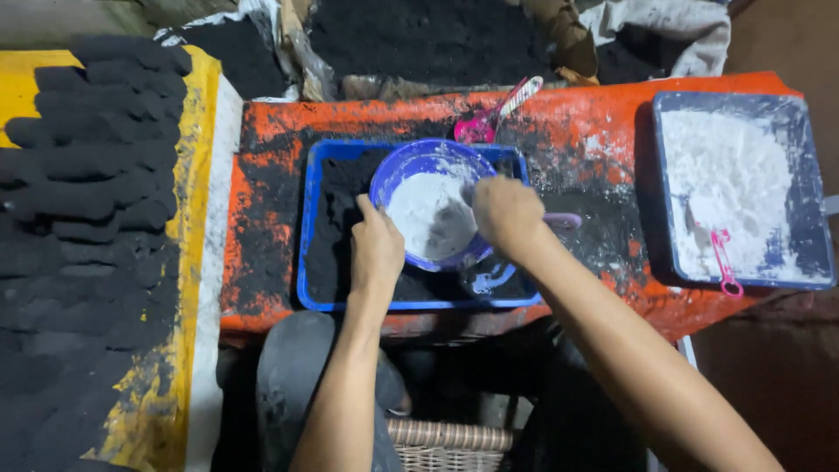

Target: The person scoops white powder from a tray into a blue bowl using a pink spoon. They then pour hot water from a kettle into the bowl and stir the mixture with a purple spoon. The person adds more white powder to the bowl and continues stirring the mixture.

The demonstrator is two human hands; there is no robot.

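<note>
basket: wicker, nearest, below the table edge between the person's arms.
left hand: fingers curled and closed on the near-left rim of the bowl, steadying it.
right hand: closed in a loose fist over the bowl's right rim; whether it gripped the rim, the handle or a tool could not be told.
bowl: blue-purple plastic, sat tilted in the blue tray, partly filled with white powder with a grey patch on the right.
handling: judged light and fairly stiff, rim thin enough to flex; powder loose, would spill or puff if tipped fast. Dusty walls likely slippery. Best hold: rim on two opposite sides, or rim plus handle.
tray: held black powder around the bowl, rested on the orange table.
pink scoop: lay just beyond the tray, untouched.
right tray: well apart to the right, heaped white powder, second pink scoop lying in it.
left board: yellow, stacked with rows of black lumps.
far: sacks of black powder behind the table.
</note>
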